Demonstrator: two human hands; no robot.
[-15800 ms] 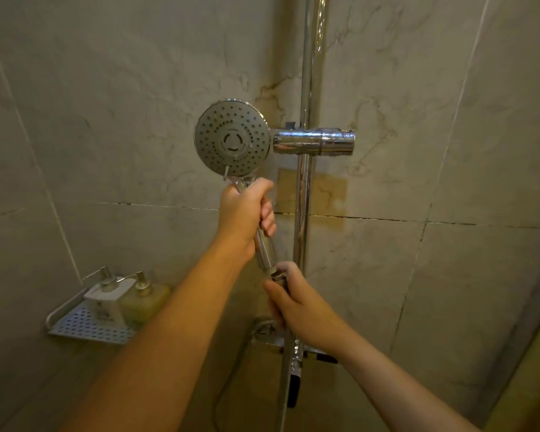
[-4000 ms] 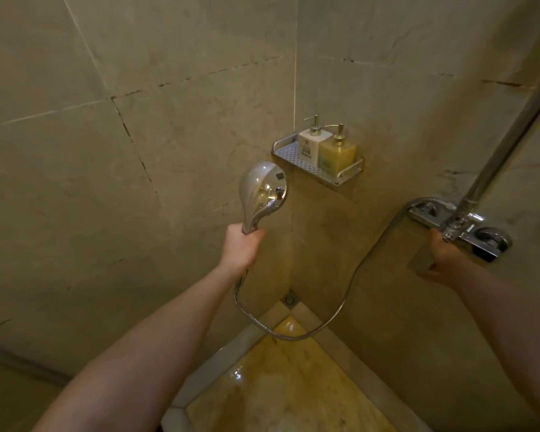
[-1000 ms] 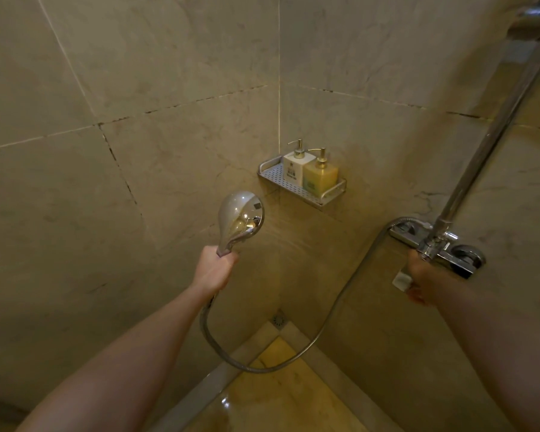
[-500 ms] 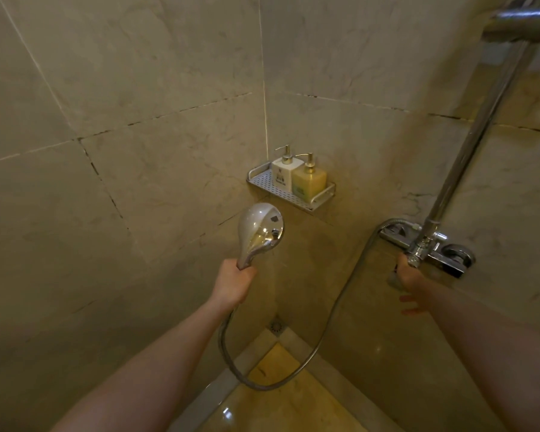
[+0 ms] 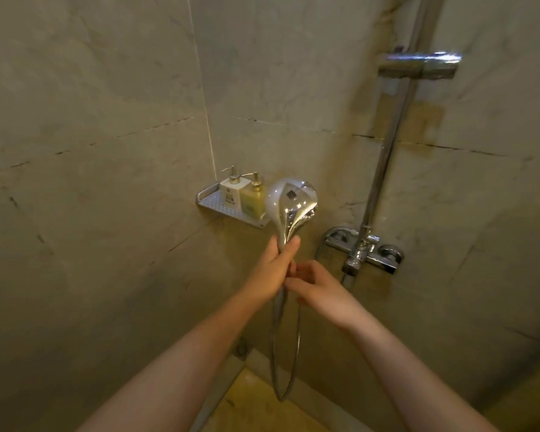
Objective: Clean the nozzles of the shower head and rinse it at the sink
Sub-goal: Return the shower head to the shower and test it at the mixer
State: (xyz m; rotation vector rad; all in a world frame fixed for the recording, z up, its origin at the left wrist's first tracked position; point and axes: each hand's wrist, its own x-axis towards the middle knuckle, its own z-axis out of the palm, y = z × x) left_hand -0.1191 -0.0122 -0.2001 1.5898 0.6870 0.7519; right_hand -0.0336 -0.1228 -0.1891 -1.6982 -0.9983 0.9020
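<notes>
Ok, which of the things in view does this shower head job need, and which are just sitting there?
Part of the job:
shower head, gripped by the left hand
hose
right hand, at the handle
tap

Just there:
white bottle
yellow bottle
corner shelf
holder on the rail

The left hand grips the shower head upright by its handle; the right hand, fingers loosely curled, touches it.

No readable text here.
The white dispenser bottle carries a dark label mark, and the shower head a small dark square, both too blurred to read.
</notes>
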